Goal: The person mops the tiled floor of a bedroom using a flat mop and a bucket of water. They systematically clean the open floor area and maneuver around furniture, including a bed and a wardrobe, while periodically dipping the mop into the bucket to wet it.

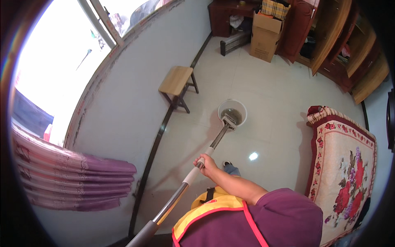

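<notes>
My right hand [206, 165] is wrapped around the pale grip of a metal mop pole [172, 197], which runs from the lower left up toward the middle. At its far end the mop head [229, 121] sits at the near rim of a white bucket [245, 109]. Murky water [234, 113] shows inside the bucket, and part of the mop head is hidden there. My left hand is out of view.
A wooden-topped stool [176, 79] stands by the left wall. Behind are a cardboard box [265, 40], a folded metal ladder [236, 43] and wardrobe doors [331, 40] swung outward. A bed with a floral cover [336, 154] lies right; a purple curtain [105, 177] hangs left.
</notes>
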The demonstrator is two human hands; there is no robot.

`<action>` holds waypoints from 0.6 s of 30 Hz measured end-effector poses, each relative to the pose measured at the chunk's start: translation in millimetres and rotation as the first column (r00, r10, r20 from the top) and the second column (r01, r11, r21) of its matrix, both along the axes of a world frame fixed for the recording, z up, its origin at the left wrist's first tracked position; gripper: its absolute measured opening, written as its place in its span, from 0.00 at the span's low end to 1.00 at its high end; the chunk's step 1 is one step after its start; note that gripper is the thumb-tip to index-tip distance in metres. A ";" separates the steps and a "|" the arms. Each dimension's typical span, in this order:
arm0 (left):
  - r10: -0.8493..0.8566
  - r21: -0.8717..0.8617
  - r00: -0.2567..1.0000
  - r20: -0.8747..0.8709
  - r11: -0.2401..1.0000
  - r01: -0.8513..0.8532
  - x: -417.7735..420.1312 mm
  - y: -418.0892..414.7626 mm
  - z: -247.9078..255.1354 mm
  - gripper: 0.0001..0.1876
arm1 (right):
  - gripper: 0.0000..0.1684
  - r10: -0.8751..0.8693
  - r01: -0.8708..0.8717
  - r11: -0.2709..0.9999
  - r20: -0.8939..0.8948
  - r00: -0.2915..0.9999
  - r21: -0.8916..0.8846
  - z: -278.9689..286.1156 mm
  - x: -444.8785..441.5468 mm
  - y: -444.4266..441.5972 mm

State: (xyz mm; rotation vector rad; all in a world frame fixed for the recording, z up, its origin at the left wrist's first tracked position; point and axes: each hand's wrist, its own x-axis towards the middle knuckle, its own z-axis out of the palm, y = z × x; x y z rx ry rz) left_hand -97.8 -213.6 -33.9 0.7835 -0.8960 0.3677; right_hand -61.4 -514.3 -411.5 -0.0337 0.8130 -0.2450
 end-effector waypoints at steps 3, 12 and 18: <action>0.062 -0.037 0.998 -0.015 0.997 -0.063 1.5 0.0 -17.6 0.09 | 0.10 0.047 -0.052 0.997 -0.077 0.996 -0.054 -7.2 4.1 6.8; -0.093 -0.005 0.995 0.025 0.996 0.093 3.9 4.4 -21.3 0.12 | 0.07 0.075 -0.074 0.997 0.119 0.990 -0.015 -23.8 13.8 -5.6; -0.384 -0.022 0.911 0.153 0.920 0.391 6.7 -38.2 6.3 0.16 | 0.06 -0.046 0.037 0.999 0.293 0.955 0.035 -15.8 -0.5 -16.0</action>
